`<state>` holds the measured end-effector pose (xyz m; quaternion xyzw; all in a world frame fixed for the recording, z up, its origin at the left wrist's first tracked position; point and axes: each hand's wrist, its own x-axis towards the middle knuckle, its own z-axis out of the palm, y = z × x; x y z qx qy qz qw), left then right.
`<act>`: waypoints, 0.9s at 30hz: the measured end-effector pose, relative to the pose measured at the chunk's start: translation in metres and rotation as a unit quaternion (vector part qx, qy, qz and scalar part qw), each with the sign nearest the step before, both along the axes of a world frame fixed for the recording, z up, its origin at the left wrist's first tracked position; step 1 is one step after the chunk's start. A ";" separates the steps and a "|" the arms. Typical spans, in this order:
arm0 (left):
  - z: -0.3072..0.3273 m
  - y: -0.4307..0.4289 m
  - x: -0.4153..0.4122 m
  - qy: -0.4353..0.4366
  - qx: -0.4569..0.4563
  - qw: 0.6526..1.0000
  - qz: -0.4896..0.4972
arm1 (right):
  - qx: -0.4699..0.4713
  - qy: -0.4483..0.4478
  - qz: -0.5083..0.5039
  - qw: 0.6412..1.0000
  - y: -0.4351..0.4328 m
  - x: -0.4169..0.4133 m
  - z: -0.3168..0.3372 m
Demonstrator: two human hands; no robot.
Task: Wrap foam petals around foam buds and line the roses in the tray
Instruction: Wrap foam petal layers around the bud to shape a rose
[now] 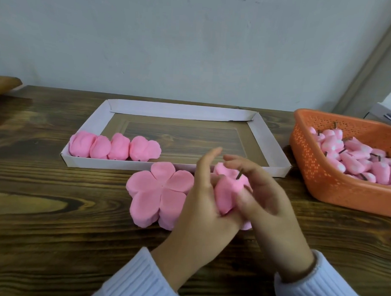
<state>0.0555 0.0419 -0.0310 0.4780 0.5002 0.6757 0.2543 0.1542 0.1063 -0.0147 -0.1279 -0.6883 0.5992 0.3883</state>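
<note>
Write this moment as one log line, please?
step: wrapping petals on bud | hands: left hand and right hand both on rose | tray: four roses | petal stack: waiting | basket: buds

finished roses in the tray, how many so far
4, side by side along the tray's near-left edge: first rose, second rose, third rose, fourth rose. None looks hidden behind them.

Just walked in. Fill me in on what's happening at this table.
A person's left hand and right hand are wrapping pink petals around a foam bud, stem up. Four finished roses line the tray. A flat petal stack lies beside the hands, and more buds wait in the orange basket.
</note>
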 end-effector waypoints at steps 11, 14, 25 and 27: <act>-0.006 0.003 0.004 0.119 -0.025 0.991 0.059 | 0.142 -0.036 -0.038 0.988 -0.013 -0.009 -0.005; -0.006 0.000 -0.005 0.242 -0.051 0.966 0.074 | 0.136 0.005 -0.105 0.985 -0.009 -0.009 -0.007; 0.022 -0.012 -0.087 0.248 -0.189 0.891 0.330 | 0.044 0.011 -0.264 0.963 0.017 0.006 -0.009; 0.023 -0.019 -0.105 0.280 -0.302 0.844 0.342 | 0.050 -0.012 -0.237 0.970 0.014 0.004 -0.010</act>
